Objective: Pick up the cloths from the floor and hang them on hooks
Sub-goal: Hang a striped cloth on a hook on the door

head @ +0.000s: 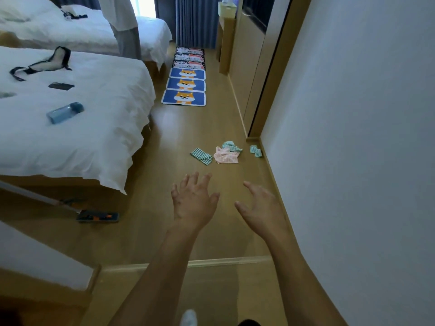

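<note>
Several small cloths lie on the wooden floor ahead of me. A green striped cloth point(201, 156) is on the left, a pink striped cloth point(226, 155) in the middle with another green striped cloth point(231, 146) partly on it, and a small green cloth point(256, 151) lies by the wall. My left hand point(194, 203) and my right hand point(261, 207) reach forward above the floor, fingers spread, holding nothing, short of the cloths. No hooks are in view.
A white bed point(77, 128) with a blue bottle point(65, 112) stands on the left. A mop head point(97, 217) lies by the bed's foot. A row of dog-print mats point(184, 97) lies farther along the floor. A white wall point(353, 137) runs along the right.
</note>
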The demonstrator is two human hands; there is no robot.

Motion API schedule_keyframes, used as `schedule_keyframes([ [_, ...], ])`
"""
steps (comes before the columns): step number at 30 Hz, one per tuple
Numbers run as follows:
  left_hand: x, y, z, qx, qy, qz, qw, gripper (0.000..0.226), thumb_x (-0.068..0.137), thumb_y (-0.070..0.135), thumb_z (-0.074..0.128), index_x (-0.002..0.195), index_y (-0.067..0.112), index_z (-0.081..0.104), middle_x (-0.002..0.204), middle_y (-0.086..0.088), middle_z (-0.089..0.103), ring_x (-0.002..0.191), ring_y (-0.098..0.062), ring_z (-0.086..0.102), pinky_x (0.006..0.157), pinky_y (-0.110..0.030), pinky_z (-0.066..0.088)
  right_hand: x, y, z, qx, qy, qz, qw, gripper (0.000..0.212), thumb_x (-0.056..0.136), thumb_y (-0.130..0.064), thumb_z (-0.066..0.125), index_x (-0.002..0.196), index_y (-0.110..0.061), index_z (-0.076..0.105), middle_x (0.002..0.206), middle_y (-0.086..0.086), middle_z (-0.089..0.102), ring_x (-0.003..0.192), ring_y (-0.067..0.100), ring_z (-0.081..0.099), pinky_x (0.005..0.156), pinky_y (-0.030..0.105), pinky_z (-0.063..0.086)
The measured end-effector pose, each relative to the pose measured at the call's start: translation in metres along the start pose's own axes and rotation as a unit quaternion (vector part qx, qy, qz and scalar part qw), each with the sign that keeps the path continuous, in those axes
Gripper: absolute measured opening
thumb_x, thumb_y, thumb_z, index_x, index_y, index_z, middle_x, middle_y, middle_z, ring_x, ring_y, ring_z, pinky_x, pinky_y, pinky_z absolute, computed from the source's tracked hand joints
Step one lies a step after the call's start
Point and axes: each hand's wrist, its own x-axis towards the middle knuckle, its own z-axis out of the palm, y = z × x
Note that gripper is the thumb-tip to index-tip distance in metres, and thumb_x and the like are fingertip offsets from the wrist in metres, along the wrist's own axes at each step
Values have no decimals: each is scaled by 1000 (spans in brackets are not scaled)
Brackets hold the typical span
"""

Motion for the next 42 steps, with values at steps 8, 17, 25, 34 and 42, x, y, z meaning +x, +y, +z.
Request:
schedule_keyframes([
  [8, 102, -21, -5, 3, -13, -6, 1000, 58, 98, 50, 43, 151, 33, 26, 160, 0, 24, 149, -22, 14, 121, -51, 11, 111, -22, 22, 17, -18, 7, 1000, 63, 91, -43, 59, 147, -30, 34, 152, 2, 37, 141, 19, 32, 113, 42, 32],
  [17, 253, -29, -6, 37, 5, -34, 999, 61, 98, 52, 43, 152, 36, 22, 161, 1, 21, 150, -21, 13, 120, -50, 9, 281, -46, 29, 50, -24, -35, 998, 60, 89, -38, 61, 144, -24, 41, 147, 1, 44, 133, 20, 41, 109, 38, 36],
  [25, 408, -2, -4, 12, 19, -58, 998, 60, 98, 51, 43, 152, 35, 24, 161, 1, 23, 149, -21, 15, 120, -48, 11, 451, -45, 2, 67, -46, -29, 996, 54, 88, -33, 63, 138, -19, 49, 139, 6, 51, 129, 22, 45, 106, 40, 38],
  [34, 530, 10, 8, 1, 1, -62, 998, 59, 98, 50, 45, 152, 32, 27, 159, -1, 26, 148, -22, 22, 120, -47, 18, 571, -36, -1, 55, -63, -13, 996, 55, 88, -34, 62, 140, -22, 47, 139, 5, 50, 128, 21, 45, 104, 37, 38],
  [42, 680, 5, 43, -17, -35, -18, 999, 58, 96, 47, 50, 149, 31, 33, 156, -4, 33, 142, -23, 32, 115, -42, 24, 687, -35, 14, 48, -53, 17, 997, 55, 88, -31, 64, 139, -20, 49, 139, 5, 52, 127, 21, 47, 102, 31, 36],
])
